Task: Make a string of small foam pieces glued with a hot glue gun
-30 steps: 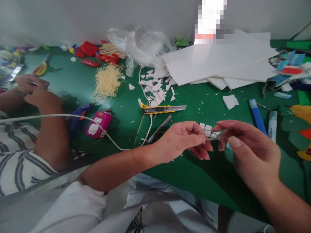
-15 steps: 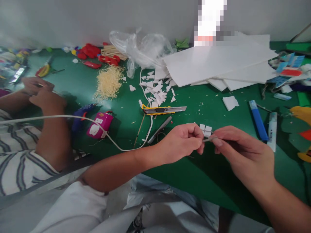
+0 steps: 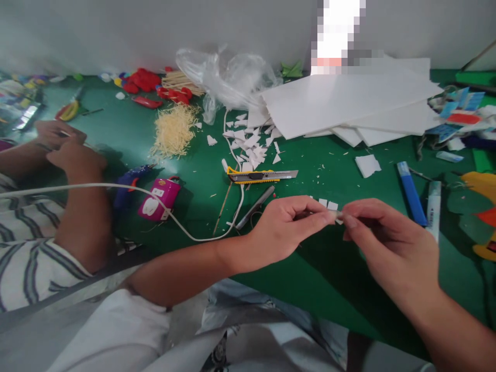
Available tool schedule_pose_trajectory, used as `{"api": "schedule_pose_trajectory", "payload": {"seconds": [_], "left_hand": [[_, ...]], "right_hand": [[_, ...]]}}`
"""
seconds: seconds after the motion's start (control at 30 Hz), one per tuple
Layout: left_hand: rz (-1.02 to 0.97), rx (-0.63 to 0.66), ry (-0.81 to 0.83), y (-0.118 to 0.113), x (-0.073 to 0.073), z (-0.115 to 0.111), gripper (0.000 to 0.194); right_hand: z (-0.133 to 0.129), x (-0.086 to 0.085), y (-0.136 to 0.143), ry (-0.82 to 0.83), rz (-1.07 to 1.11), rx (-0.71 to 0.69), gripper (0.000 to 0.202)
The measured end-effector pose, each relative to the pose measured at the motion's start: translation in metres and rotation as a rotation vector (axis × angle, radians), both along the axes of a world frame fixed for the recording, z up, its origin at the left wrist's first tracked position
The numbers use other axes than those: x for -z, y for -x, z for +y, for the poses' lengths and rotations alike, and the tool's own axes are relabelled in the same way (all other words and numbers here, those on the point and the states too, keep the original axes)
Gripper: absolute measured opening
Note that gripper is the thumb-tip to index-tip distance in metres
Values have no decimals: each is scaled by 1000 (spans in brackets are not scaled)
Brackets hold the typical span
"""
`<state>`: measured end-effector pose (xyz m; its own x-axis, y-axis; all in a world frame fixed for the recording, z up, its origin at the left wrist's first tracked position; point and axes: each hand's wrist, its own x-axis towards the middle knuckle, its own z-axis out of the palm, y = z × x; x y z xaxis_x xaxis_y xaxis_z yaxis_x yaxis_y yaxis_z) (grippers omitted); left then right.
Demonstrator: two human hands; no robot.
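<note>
My left hand (image 3: 287,225) reaches in from the left with thumb and fingers pinched together. Facing it, my right hand (image 3: 395,232) is also closed in a pinch, its fingertips almost touching the left ones. Between the fingertips is a small, thin, pale piece (image 3: 338,214), partly hidden, that both hands hold. Small white squares (image 3: 327,204) lie on the green table just behind the fingertips. A yellow utility knife (image 3: 261,176) with its blade out lies beyond my left hand, close to a grey metal tool (image 3: 254,208).
White foam scraps (image 3: 251,147), large white sheets (image 3: 349,103) and a clear plastic bag (image 3: 236,77) lie farther back. A white cable (image 3: 186,230) crosses near a pink box (image 3: 159,199). Another person's hands (image 3: 72,144) are at the left. Blue tools (image 3: 411,194) lie right.
My left hand has moved slightly right, its fingers extending toward my right fingertips. The gap between the hands has narrowed, and the thin piece between them shows less.
</note>
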<state>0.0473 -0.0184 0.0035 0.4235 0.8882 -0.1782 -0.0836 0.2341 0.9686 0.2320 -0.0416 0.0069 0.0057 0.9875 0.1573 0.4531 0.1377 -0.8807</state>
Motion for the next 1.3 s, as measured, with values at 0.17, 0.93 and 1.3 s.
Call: {"api": "schedule_pose_trajectory", "payload": {"seconds": [0.17, 0.93, 1.3], "left_hand": [[86, -94, -41, 6, 2, 1, 24], [-110, -158, -63, 8, 4, 8, 22], [219, 21, -216, 6, 9, 8, 20]], "right_hand": [[8, -11, -24, 11, -492, 15, 32], [30, -3, -19, 592, 214, -107, 60], [29, 7, -18, 688, 380, -7, 53]]}}
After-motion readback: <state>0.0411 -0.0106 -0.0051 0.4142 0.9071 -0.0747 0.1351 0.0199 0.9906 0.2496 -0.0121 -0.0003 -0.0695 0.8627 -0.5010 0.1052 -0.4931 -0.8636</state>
